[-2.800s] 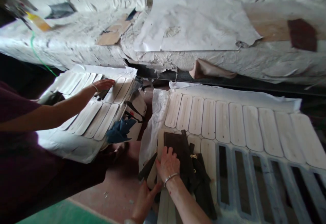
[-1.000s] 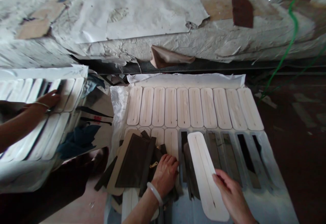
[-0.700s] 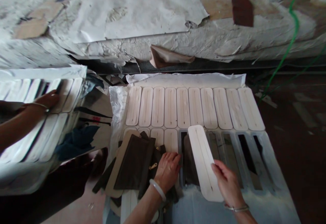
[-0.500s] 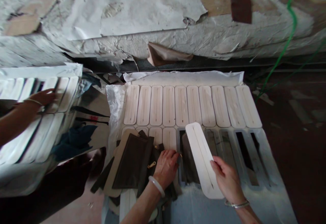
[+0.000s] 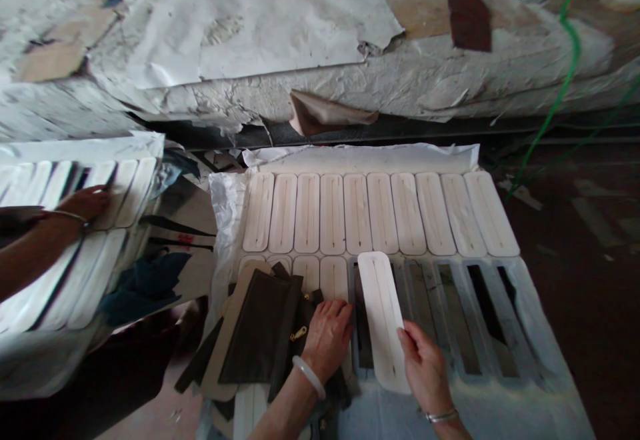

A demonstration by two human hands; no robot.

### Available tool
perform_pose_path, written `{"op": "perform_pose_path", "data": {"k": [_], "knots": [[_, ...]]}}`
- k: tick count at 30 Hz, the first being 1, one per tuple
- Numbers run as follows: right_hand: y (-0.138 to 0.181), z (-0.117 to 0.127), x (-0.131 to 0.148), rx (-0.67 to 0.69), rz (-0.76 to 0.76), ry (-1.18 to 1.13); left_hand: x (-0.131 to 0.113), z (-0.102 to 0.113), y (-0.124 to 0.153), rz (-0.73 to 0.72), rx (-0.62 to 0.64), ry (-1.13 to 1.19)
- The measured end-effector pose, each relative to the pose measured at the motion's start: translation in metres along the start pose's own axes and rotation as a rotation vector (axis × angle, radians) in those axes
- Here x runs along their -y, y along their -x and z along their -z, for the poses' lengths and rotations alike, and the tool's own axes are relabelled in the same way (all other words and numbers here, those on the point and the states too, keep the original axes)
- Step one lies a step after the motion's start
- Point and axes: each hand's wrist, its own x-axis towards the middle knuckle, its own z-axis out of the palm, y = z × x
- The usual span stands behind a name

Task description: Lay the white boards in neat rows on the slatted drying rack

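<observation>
On the pale grey slotted board [image 5: 500,400], flat dark brown leather-like pieces [image 5: 255,333] lay beside my loosely curled left hand [image 5: 327,333], whose hold I couldn't make out; left of my right hand [image 5: 425,368], one long white round-cornered panel [image 5: 380,320] tilted, its edge held in a pinch.

A maroon scrap [image 5: 470,20] lies on the crusted bench [image 5: 240,98] near a green cord [image 5: 575,47].
</observation>
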Motion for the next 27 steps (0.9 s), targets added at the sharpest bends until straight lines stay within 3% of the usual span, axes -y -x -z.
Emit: {"op": "perform_pose_path", "data": {"k": [4, 9, 12, 18, 27], "knots": [[0.003, -0.016, -0.025, 0.028, -0.097, -0.121, -0.002, -0.003, -0.002, 0.04, -0.038, 0.038], [0.004, -0.014, -0.045, 0.143, -0.144, -0.192, -0.009, -0.007, -0.009, 0.115, -0.004, 0.048], [0.002, -0.02, -0.042, 0.16, -0.165, -0.198, -0.016, -0.008, -0.016, 0.18, 0.073, 0.048], [-0.015, -0.033, -0.026, 0.376, -0.081, -0.094, -0.022, -0.004, -0.031, 0.417, 0.158, -0.002], [-0.036, -0.023, -0.001, 0.424, 0.055, 0.133, -0.022, -0.003, -0.041, 0.448, 0.196, -0.124]]}}
